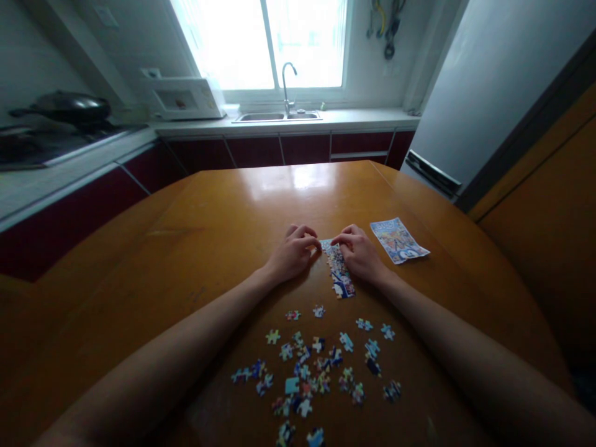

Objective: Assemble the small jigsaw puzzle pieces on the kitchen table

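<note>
A partly joined jigsaw puzzle (341, 277) lies on the table as a narrow strip, its left side notched. My left hand (294, 253) is closed at its top left corner, fingertips pinched on a pale blue jigsaw piece (325, 243). From the other side my right hand (361, 253) curls over the strip's upper right part, thumb and fingers gripping its edge and hiding some of it. Closer to me many loose jigsaw pieces (321, 382) are scattered between my forearms, some overlapping. Right of my right hand lies a creased picture sheet (398, 240) with a colourful print.
The wooden table (209, 230) has a broad rounded edge. Behind it run a counter with a sink (279, 117) and faucet, and a white microwave (186, 98). A covered pan (69, 107) sits on the stove at left; a grey refrigerator (493, 81) stands at right.
</note>
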The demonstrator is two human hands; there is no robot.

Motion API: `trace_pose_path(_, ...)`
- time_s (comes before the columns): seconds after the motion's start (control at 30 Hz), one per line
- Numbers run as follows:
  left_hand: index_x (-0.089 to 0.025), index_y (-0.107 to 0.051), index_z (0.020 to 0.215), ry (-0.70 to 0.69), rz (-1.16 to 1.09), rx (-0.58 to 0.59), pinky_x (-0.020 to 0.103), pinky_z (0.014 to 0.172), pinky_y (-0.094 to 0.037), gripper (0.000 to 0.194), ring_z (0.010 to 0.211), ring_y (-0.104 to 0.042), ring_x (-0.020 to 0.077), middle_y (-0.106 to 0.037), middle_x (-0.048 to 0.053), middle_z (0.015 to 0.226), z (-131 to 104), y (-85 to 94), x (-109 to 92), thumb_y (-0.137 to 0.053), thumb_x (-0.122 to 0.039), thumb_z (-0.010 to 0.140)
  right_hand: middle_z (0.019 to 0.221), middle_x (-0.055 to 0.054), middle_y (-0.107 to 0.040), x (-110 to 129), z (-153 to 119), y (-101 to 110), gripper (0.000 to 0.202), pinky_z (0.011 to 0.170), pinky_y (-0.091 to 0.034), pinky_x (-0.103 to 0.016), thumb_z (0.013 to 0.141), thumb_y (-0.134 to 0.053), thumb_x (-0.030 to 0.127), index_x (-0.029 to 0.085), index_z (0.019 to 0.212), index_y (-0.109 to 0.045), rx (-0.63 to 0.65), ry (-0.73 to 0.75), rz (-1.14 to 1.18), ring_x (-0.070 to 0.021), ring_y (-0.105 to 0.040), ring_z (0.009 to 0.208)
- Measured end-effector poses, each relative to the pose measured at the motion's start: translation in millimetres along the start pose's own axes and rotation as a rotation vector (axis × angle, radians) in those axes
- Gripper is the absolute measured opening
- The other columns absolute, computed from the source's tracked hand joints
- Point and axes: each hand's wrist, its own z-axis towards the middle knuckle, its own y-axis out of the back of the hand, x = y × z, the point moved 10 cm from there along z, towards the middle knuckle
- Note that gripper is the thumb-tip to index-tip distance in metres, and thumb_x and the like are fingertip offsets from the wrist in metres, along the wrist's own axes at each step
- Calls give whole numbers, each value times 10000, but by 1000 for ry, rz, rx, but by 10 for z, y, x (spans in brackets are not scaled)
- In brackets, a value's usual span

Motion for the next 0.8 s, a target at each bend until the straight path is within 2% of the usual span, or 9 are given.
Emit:
trace_pose_path(0.23,-232,-724,937,-13,-5,-20,426,971,-484,318,1050,-484,233,-628,51,1081,0,27,-16,-520,-15,828,974,-48,-584,24,-7,-28,244,874,-455,-327,886,-539,156,247,851,-762,25,21,-36,-195,-570,959)
trace_pose_path(0.33,-252,-729,994,-27,-2,11,426,974,-483,360,1059,-475,233,-621,50,1102,1,-6,-34,-513,-11,835,966,-43,-592,27,-5,-20,241,852,-455,-317,882,-535,152,240,856,-759,23,20,-24,-187,-581,937)
trace_pose_path(0.57,-282,-719,1030,-37,-3,58,441,997,-473,406,1088,-461,235,-611,39,1141,-2,-53,-37,-491,-3,844,908,-42,-635,-96,5,74,264,816,-471,-281,870,-494,113,193,851,-744,-97,-53,121,-159,-616,857)
trace_pose_path(0.73,-241,-679,1114,-51,-28,43,427,1017,-463,459,1105,-465,228,-608,50,1145,-1,-43,-21,-460,30,815,885,-51,-682,-95,61,352,239,784,-476,-281,835,-501,87,167,840,-727,-239,-77,159,-164,-623,834)
trace_pose_path(0.8,-234,-687,1089,-62,-32,26,424,1011,-463,419,1102,-471,229,-610,53,1134,2,-41,-5,-464,10,832,876,-48,-695,2,79,494,217,748,-476,-282,822,-528,81,164,861,-725,-233,-70,165,-158,-615,783)
